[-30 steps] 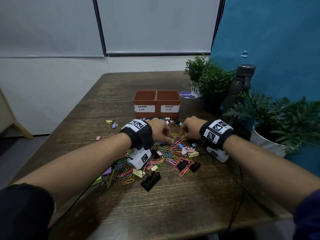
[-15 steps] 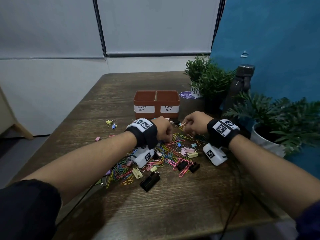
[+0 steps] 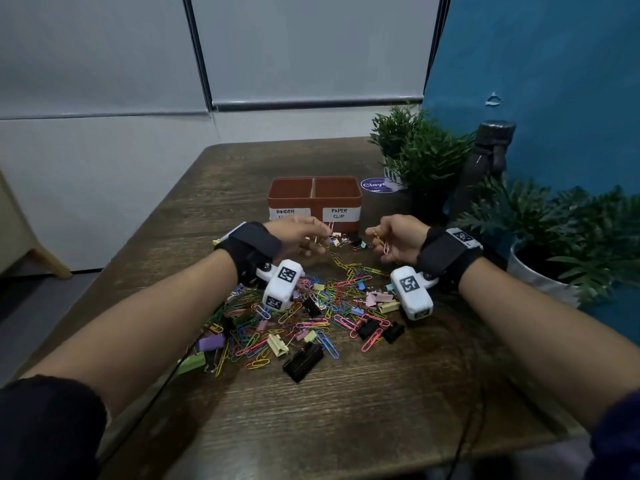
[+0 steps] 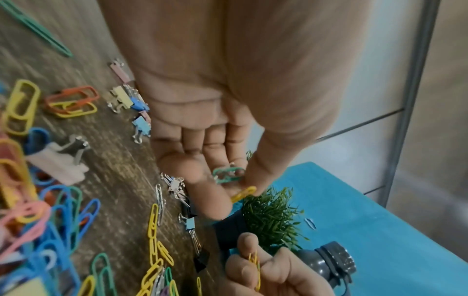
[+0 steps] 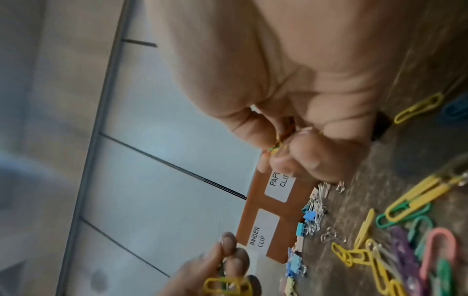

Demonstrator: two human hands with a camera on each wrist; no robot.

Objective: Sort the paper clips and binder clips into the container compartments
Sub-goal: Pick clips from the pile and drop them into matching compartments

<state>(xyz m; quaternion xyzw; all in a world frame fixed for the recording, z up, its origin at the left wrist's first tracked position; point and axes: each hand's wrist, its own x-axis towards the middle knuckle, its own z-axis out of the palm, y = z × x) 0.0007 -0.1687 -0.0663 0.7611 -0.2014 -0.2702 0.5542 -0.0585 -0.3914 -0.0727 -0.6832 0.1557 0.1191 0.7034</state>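
Observation:
A brown two-compartment container [image 3: 313,195] stands mid-table, its left half labelled BINDER CLIP and its right half PAPER CLIP [image 5: 279,180]. In front of it lies a heap of coloured paper clips and binder clips [image 3: 311,317]. My left hand [image 3: 320,237] is raised just before the container and pinches a green paper clip [image 4: 228,175] and a yellow one [image 4: 243,193]. My right hand [image 3: 375,239] hovers beside it, in front of the PAPER CLIP half. It grips a few yellow paper clips [image 4: 254,266]. What lies inside the compartments is hidden.
Potted plants [image 3: 422,157] and a dark bottle [image 3: 485,168] crowd the table's right side, with another plant in a white pot [image 3: 554,251] nearer me. A large black binder clip [image 3: 303,362] lies at the heap's front. Small binder clips [image 5: 310,216] sit against the container's base.
Both hands have lifted off the heap and moved forward to the container's front, each carrying paper clips. Their wrists have turned so the cameras face me.

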